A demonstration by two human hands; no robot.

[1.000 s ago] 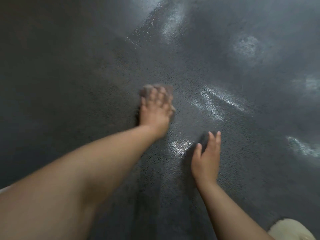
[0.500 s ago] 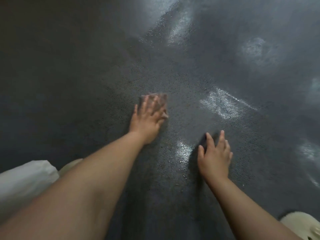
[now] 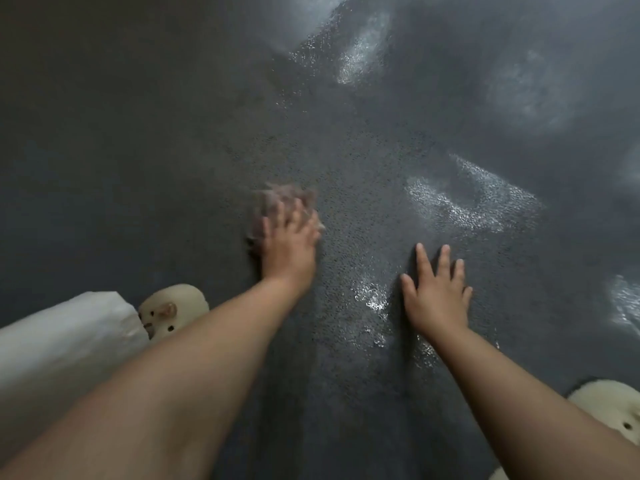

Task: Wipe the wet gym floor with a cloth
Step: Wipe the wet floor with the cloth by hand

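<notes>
The pinkish cloth (image 3: 277, 209) lies flat on the dark speckled gym floor (image 3: 346, 161), just ahead of me and a little left of the middle, its outline smeared by blur. My left hand (image 3: 289, 247) presses down on its near edge, palm down; the fingers (image 3: 294, 216) reach forward over the fabric, but they are too blurred for me to say whether they lie straight or curl into it. My right hand (image 3: 436, 292) is planted flat on the bare floor well to the right of the cloth, fingers straight and spread, gripping nothing.

Between my two hands a small wet patch (image 3: 372, 296) glints. A larger wet streak (image 3: 467, 202) shines beyond my right hand, and more glare shows toward the far top and the right edge.

Near my left forearm sits my cream clog (image 3: 173, 310), with a white trouser leg (image 3: 59, 344) beside it. A second cream clog (image 3: 609, 414) shows at the lower right, partly behind my right forearm.
</notes>
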